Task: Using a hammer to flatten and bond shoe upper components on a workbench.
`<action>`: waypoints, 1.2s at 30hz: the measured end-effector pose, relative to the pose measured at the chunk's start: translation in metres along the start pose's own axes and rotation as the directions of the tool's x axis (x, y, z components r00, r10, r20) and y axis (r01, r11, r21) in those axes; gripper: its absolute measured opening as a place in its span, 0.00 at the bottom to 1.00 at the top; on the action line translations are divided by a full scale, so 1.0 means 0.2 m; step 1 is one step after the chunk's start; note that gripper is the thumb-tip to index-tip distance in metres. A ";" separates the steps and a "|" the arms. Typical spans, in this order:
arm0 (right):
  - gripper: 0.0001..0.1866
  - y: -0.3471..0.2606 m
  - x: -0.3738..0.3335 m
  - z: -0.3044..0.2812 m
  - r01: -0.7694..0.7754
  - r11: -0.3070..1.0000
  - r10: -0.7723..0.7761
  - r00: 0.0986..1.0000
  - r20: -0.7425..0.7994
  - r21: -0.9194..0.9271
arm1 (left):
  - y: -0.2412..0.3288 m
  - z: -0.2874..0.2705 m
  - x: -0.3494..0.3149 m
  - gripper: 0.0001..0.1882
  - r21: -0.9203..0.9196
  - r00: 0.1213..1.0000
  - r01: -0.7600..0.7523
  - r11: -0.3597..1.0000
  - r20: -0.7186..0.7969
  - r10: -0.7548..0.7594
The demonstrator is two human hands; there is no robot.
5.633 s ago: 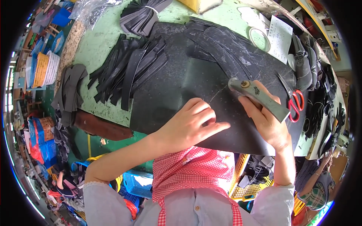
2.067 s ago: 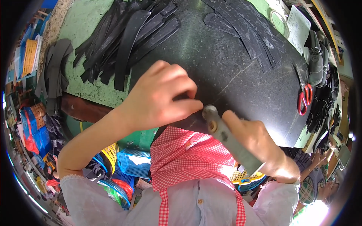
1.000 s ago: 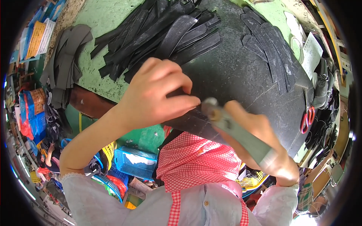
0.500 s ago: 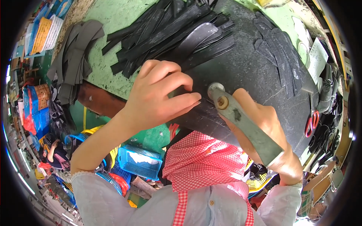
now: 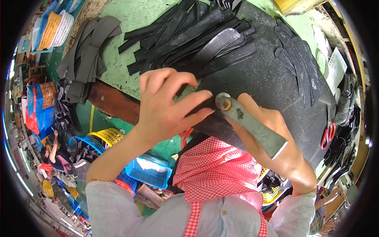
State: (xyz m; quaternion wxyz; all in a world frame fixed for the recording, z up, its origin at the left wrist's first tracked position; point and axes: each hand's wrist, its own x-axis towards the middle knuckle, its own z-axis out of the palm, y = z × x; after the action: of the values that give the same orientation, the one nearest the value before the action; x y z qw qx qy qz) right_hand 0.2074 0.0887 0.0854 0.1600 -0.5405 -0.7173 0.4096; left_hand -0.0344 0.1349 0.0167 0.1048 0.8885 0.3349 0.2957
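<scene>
Work with the hammer (image 5: 256,128) looks to be in mid-course, though nothing visible marks off a finished piece. Black strips lie in two groups, a large loose heap (image 5: 189,39) beyond the left hand (image 5: 166,102) and a smaller overlapping row (image 5: 298,65) farther right; which of these are done and which are left cannot be told. The right hand (image 5: 276,122) is wrapped around the hammer just below its grey metal head, whose round end sits just beside the left thumb and index fingertips, over the black mat (image 5: 256,79) on the green counter (image 5: 134,15). The left hand has its fingers bent and somewhat spread, low over the mat's near-left part; whether it pinches a strip there is lost in dark against dark. Red-handled scissors (image 5: 328,135) lie to the right, well apart from both hands.
</scene>
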 end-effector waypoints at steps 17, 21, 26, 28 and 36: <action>0.08 -0.04 0.06 -0.05 0.007 0.999 -0.002 0.995 0.098 -0.041 | 0.07 0.01 -0.04 0.14 -0.066 0.978 0.205 0.977 -0.022 -0.206; 0.09 -0.03 0.08 -0.05 0.016 1.000 -0.016 0.995 0.103 -0.002 | 0.07 -0.01 -0.07 0.15 0.008 0.966 0.253 0.967 -0.060 -0.252; 0.08 -0.02 0.08 -0.07 0.039 0.999 -0.040 0.999 0.032 0.008 | 0.10 0.03 -0.10 0.14 -0.025 0.977 0.194 0.981 -0.085 -0.195; 0.08 -0.05 0.09 -0.08 0.168 0.986 -0.168 0.985 -0.043 -0.013 | 0.12 0.03 -0.11 0.14 0.097 0.985 0.154 0.983 -0.098 -0.144; 0.09 -0.05 0.08 -0.06 0.096 0.987 -0.076 0.986 0.151 -0.129 | 0.11 0.02 -0.12 0.14 0.097 0.985 0.160 0.982 -0.082 -0.152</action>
State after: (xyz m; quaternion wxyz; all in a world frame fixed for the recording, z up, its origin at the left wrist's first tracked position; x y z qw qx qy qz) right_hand 0.2021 0.1074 0.0968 0.0877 -0.4875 -0.7760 0.3906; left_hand -0.0345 0.1031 0.0107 0.0691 0.8522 0.4219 0.3016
